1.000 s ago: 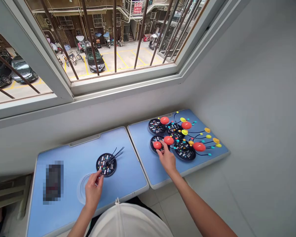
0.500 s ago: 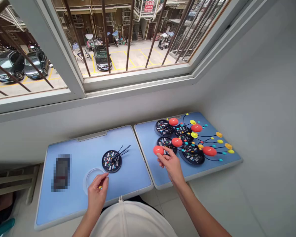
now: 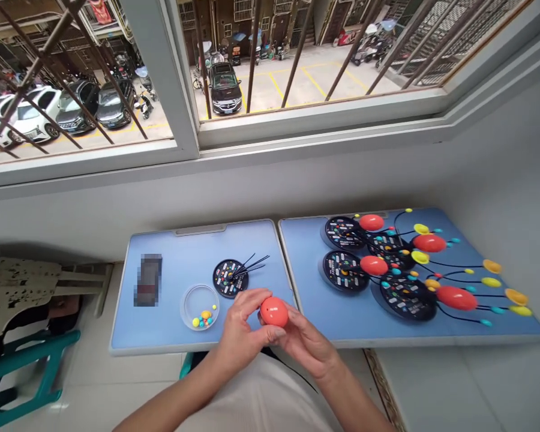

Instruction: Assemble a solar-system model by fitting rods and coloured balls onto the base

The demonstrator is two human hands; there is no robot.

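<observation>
In front of my body, a shiny red ball [image 3: 273,311] with a small dark hole in its surface is held in both hands. My left hand [image 3: 247,324] pinches it from the left between thumb and fingers. On its right side, the fingers of my right hand [image 3: 308,345] close round it. Just beyond my left hand lies a round black printed base [image 3: 225,287], with several thin black rods [image 3: 252,267] rising from it. To the left stands a clear round dish [image 3: 182,309] holding several small coloured beads [image 3: 204,318].
Several black bases [image 3: 345,273] with red balls [image 3: 456,297] and coloured pieces on bent rods crowd the right blue table [image 3: 310,312]. A blurred dark object [image 3: 148,281] lies on the left table. A green stool [image 3: 45,372] stands at left, and a barred window is ahead.
My right hand has brought the red ball from the right table to my left hand, which has left the dish and now grips the ball too. The view has shifted.
</observation>
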